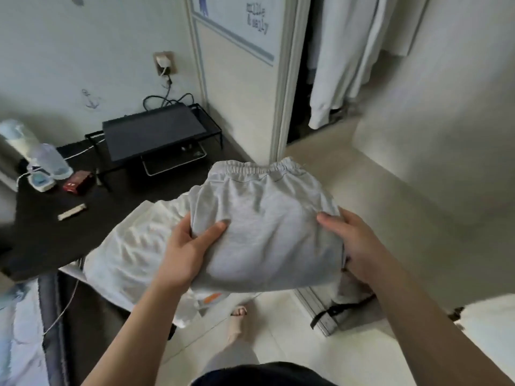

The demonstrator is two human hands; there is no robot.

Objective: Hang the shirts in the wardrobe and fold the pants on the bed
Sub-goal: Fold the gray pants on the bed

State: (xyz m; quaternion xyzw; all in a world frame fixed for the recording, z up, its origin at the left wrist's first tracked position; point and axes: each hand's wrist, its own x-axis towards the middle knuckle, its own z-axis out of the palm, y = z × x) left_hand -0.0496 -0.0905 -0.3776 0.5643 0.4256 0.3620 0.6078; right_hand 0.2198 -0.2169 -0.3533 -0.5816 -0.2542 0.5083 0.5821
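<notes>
A dark desk (55, 232) with a black stand (153, 135) sits on the left, and a white cloth (131, 246) lies at its edge. Ahead, the wardrobe (239, 101) is open with white clothes (342, 65) hanging inside. The left hand (189, 246) and right hand (359, 246) grip the folded pants (267, 224) by the side edges in mid-air, partly over the cloth. The pants' long axis runs away from the person, waistband toward the wardrobe.

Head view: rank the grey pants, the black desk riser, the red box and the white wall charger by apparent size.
1. grey pants, nearest the camera, which inflates them
2. black desk riser
3. red box
4. white wall charger, farther away, so unsure against the box
</notes>
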